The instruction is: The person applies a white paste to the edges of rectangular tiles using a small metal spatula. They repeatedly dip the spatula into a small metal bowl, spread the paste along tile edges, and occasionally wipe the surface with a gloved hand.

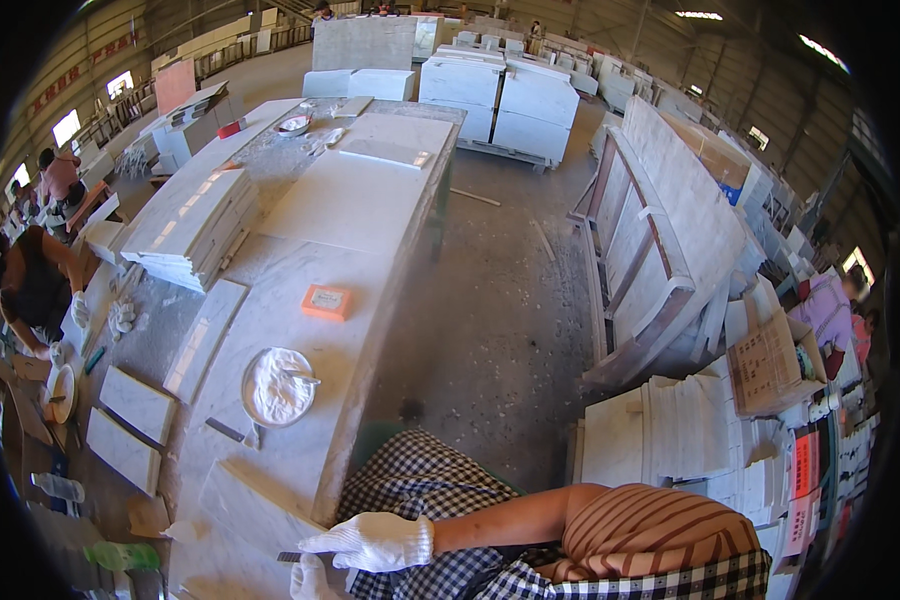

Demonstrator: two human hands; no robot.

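My right hand [382,541], in a white knit glove, reaches in from the right over a pale marble slab [255,507]. Its fingers are pressed together by the slab's near corner, and a small dark flat strip [289,557] sticks out at their tips. Just below, at the lower edge of the view, my left hand [311,579] shows in part, also gloved. Its fingers are mostly hidden, so its grip is unclear. Farther along the marble tabletop stands a round bowl of white paste [280,388] with a tool in it. Beside the bowl lies another dark strip [224,430].
An orange box [326,302] sits on the table [310,270] beyond the bowl. Stacked slabs [192,225] and loose slab pieces [123,450] lie to the left. A co-worker [38,275] works across the table. At right, a wooden frame [638,270] holds large slabs near a cardboard box [770,365].
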